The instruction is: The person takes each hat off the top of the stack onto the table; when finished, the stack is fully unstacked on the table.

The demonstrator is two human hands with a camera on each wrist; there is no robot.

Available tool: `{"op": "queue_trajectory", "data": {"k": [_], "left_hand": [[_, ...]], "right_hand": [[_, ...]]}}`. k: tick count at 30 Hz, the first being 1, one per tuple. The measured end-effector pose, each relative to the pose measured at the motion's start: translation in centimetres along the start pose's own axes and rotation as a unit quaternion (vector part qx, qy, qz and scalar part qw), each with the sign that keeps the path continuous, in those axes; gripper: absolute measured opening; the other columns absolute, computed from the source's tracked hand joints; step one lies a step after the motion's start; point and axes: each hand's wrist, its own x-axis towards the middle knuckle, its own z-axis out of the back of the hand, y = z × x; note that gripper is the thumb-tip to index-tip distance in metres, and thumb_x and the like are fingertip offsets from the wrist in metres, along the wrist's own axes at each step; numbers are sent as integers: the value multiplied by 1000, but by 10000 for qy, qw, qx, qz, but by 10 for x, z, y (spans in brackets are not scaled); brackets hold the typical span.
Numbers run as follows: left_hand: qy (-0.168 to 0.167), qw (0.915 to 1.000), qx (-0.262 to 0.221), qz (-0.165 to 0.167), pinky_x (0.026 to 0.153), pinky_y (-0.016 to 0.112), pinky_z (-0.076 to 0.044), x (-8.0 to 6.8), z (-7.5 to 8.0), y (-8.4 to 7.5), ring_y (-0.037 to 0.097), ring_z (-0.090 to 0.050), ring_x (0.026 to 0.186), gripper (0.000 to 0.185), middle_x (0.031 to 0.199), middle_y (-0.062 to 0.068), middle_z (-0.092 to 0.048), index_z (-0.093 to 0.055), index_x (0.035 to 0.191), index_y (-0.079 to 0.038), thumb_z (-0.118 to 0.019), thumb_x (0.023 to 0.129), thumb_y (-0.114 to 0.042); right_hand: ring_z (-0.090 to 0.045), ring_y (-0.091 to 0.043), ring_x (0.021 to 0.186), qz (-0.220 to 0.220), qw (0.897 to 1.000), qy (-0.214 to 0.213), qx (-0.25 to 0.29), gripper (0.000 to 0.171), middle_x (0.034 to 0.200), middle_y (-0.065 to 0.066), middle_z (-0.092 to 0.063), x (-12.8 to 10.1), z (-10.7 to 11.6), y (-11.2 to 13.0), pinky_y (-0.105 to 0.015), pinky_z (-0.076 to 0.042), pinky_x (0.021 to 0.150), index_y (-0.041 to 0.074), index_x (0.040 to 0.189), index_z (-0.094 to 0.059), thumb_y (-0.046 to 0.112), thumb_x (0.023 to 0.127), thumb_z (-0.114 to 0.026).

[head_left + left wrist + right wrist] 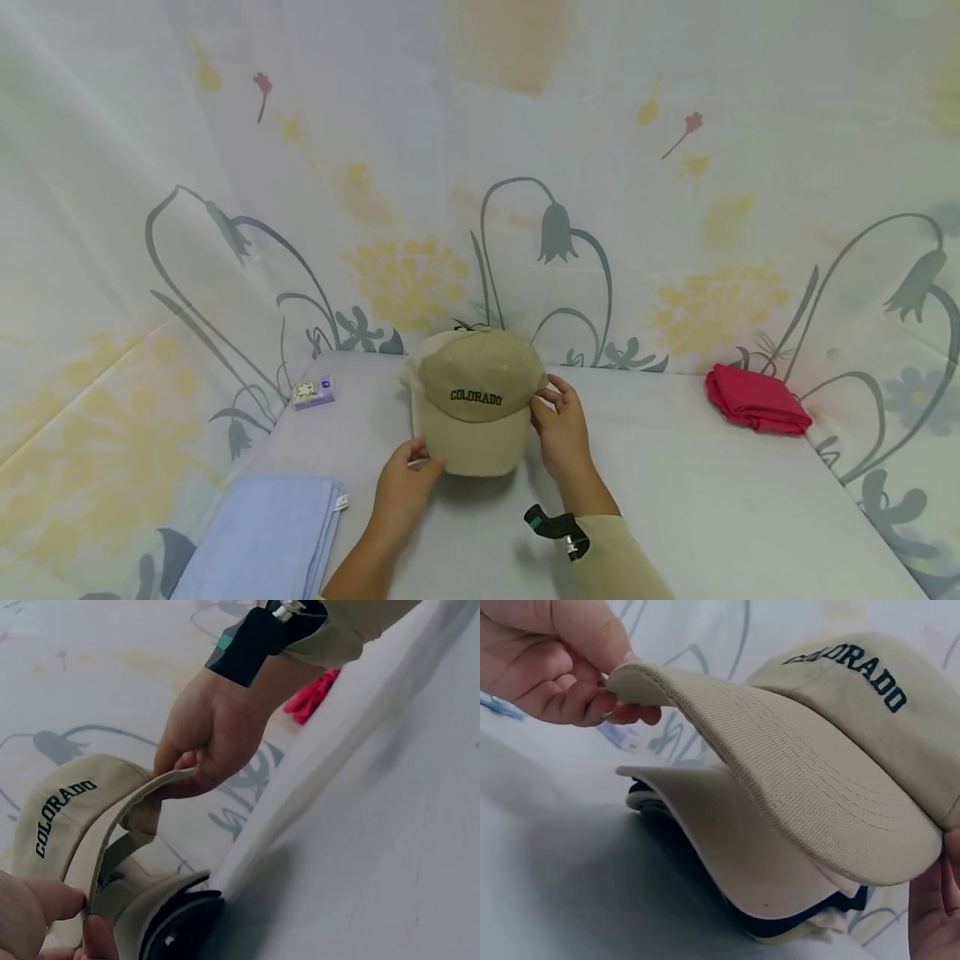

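Note:
A khaki baseball cap [480, 375] with COLORADO in dark letters is held up in front of me, brim toward me. My left hand [405, 483] pinches the left edge of its brim between thumb and fingers. The right hand [564, 433] grips the cap's other side, where brim meets crown. Below it in the right wrist view lies a stack of caps: a beige cap [735, 832] on top, then a navy brim [769, 928] and a paler one. The held cap's brim stands apart from the stack there.
A folded light blue cloth [258, 533] lies at the near left, with a small purple and white packet [313, 392] beyond it. A folded red cloth [757, 400] is at the far right. Floral fabric [480, 167] hangs around the white table [712, 517].

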Motion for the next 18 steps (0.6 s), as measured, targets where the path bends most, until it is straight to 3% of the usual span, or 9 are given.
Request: {"op": "queue_trajectory", "data": {"k": [8, 18], "left_hand": [[198, 9997, -121, 28, 80, 24, -53, -9, -14, -4, 18, -63, 102, 51, 126, 15, -59, -55, 140, 4, -74, 96, -14], [556, 9984, -69, -79, 83, 30, -54, -14, -32, -9, 19, -64, 102, 52, 128, 15, -58, -55, 140, 2, -74, 96, -17]], "right_hand": [[-66, -10, 101, 51, 9999, -163, 15, 59, 127, -10, -55, -12, 17, 15, -21, -56, 86, 9, 156, -36, -1, 103, -60], [-64, -8, 102, 14, 9993, -354, -149, 57, 126, -6, -55, -18, 43, 25, -20, -55, 86, 11, 156, -36, 1, 104, -58]]}}
